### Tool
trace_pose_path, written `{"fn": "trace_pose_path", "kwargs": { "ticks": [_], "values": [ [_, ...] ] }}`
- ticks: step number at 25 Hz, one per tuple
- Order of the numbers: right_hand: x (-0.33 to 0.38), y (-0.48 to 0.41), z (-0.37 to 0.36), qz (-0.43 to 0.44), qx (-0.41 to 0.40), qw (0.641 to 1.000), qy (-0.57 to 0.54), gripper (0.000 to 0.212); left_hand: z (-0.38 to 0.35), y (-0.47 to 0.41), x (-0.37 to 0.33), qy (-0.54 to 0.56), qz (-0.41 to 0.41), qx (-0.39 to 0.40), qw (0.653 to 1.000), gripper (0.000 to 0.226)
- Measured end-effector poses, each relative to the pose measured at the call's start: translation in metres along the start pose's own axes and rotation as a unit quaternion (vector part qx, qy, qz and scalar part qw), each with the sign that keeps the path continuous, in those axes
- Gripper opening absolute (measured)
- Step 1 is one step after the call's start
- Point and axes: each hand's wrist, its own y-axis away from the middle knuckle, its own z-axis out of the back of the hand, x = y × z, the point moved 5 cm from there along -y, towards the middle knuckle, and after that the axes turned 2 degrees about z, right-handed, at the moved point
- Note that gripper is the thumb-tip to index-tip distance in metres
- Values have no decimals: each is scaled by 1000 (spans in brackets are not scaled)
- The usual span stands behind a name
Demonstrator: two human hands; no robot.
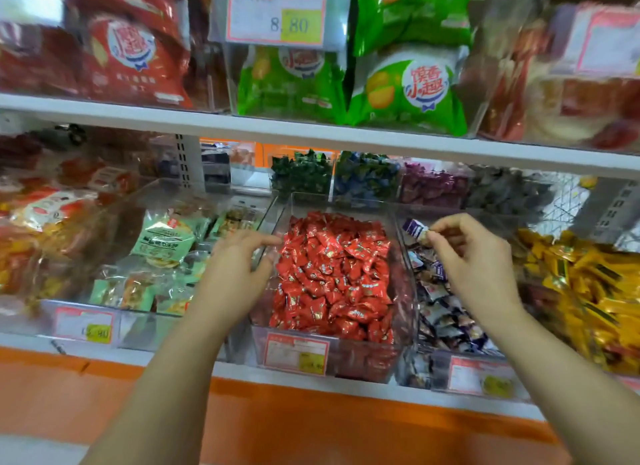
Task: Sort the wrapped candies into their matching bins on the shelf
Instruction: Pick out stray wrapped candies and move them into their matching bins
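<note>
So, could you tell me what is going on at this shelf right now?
A person is sorting wrapped candies into clear shelf bins. The right-hand grip pinches a purple-and-white candy above the bin of purple-and-white candies, so it looks about to be dropped in. The left-hand grip is at the left wall of the red candy bin beside it, holding no candy; whether it clasps the wall is unclear.
</note>
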Motion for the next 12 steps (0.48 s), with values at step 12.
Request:
{"fn": "trace_pose_path", "kwargs": {
  "ticks": [12],
  "values": [
    [62,41,-88,50,555,830,24,26,-3,3,7,-14,4,2,1000,23]
  ]
}}
